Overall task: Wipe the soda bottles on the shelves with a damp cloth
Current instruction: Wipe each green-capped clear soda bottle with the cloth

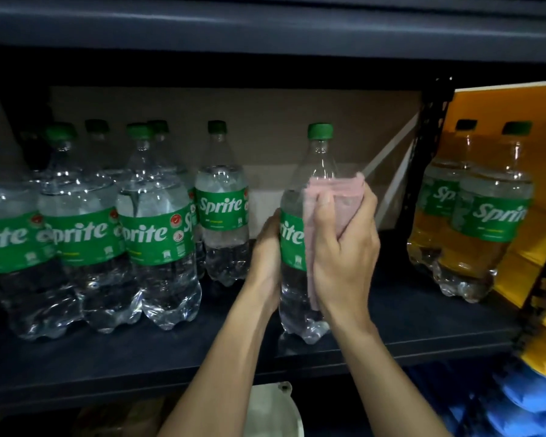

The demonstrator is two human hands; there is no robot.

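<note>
A clear Sprite bottle [292, 234] with a green cap and green label stands upright on the dark shelf [423, 323], a little right of centre. My left hand [267, 257] grips its left side at label height. My right hand [344, 244] holds a folded pink cloth [334, 190] pressed against the bottle's right shoulder and side, with a strip of cloth hanging down along the bottle. Several more Sprite bottles [158, 228] stand packed together at the left of the same shelf, one [221, 206] set further back.
Two Sprite bottles [486, 216] stand at the right beyond a black perforated upright [429, 146], in front of yellow packaging [542, 146]. Another dark shelf board [265, 29] runs overhead. Blue packs [524, 405] and a white object [271, 411] lie below.
</note>
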